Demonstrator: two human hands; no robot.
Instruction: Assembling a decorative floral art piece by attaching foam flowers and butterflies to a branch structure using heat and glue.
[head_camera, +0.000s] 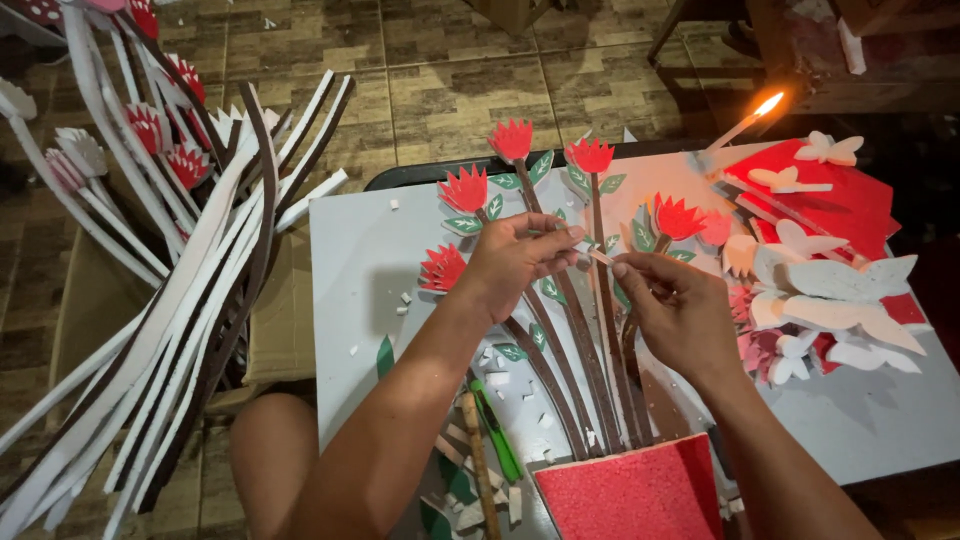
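My left hand (515, 262) rests on the brown foam stems (575, 350) of a craft bouquet, fingertips pinched at a stem near small green leaves. My right hand (675, 310) holds a thin pale stick (600, 257) whose tip points at the left fingertips. Red foam flowers (512, 140) top the stems, which run down into a red glittery pot shape (630, 495). All of it lies on a grey board (360, 270).
A lit candle (745, 122) burns at the board's far right edge. White foam butterflies (840, 290) and red foam sheets lie right. A green cutter (495, 430) and foam scraps lie near the pot. A bundle of white and brown foam strips (190, 300) stands left.
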